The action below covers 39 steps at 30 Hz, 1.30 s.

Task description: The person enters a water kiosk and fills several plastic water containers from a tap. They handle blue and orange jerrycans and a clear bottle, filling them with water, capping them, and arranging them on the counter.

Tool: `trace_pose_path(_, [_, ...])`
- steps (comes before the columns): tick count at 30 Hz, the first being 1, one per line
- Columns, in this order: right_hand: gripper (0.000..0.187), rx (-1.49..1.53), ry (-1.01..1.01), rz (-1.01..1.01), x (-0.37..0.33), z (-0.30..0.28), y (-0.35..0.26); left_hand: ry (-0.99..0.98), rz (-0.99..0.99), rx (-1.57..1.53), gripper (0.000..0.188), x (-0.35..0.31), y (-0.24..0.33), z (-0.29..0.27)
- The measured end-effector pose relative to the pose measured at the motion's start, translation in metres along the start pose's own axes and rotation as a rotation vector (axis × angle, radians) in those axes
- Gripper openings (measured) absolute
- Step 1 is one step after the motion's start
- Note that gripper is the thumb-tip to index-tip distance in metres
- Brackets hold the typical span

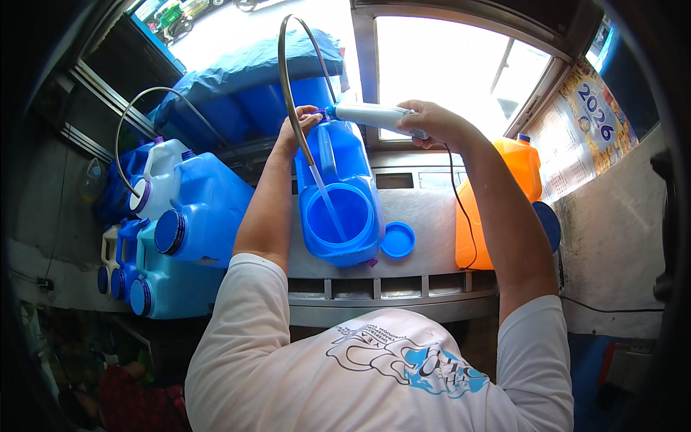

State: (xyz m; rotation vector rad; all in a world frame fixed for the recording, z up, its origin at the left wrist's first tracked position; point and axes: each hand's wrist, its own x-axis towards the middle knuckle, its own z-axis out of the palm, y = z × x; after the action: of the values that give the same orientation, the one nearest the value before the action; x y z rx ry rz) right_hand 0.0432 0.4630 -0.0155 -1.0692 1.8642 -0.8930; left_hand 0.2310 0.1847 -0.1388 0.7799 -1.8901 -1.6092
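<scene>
A blue water jug (pixel 338 160) lies on the metal counter with its wide round mouth toward me. A hose (pixel 286 79) arches over, and its clear end reaches into the mouth. At the jug's far end, the fingers of my left hand (pixel 296 128) pinch a small purple cap. My right hand (pixel 430 122) grips a white corded tool (pixel 371 114) that looks like a heat gun, its tip beside that cap. The black cord (pixel 458 194) hangs down from my right hand. A round blue lid (pixel 398 239) rests next to the jug's mouth.
Several blue and whitish jugs (pixel 209 205) are stacked at the left, with another hose (pixel 122 129) running into one. Orange jugs (pixel 473 223) stand by my right arm. Beyond the counter (pixel 425 209), a blue tarp (pixel 237 68) covers blue containers. A window (pixel 446 72) is ahead.
</scene>
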Motion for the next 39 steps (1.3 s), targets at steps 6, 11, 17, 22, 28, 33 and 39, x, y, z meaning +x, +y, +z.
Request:
trace_pose_path(6, [0.065, -0.019, 0.018, -0.012, 0.001, 0.000, 0.002, -0.048, 0.027, -0.034, 0.032, 0.004, -0.007, -0.010])
trace_pose_path(11, [0.063, -0.020, 0.015, -0.016, 0.000, 0.000, -0.001, -0.083, 0.040, -0.051, 0.031, 0.007, -0.010, -0.013])
trace_pose_path(17, [0.059, -0.018, 0.031, -0.029, 0.000, 0.000, -0.004, -0.072, 0.034, -0.079, 0.032, 0.004, -0.007, -0.010])
trace_pose_path(22, [0.059, -0.024, 0.039, -0.030, 0.001, -0.001, -0.001, -0.019, 0.035, -0.037, 0.034, 0.000, -0.003, -0.005])
trace_pose_path(28, [0.058, -0.050, 0.049, -0.024, -0.003, 0.002, -0.005, -0.018, 0.125, -0.065, 0.038, -0.001, -0.005, -0.007])
trace_pose_path(33, [0.057, -0.067, 0.044, -0.004, -0.005, 0.002, -0.006, -0.081, 0.026, -0.107, 0.034, 0.001, -0.003, -0.008])
trace_pose_path(39, [0.059, -0.062, 0.053, 0.003, -0.006, 0.003, -0.007, -0.049, 0.030, -0.081, 0.034, -0.003, 0.002, -0.003])
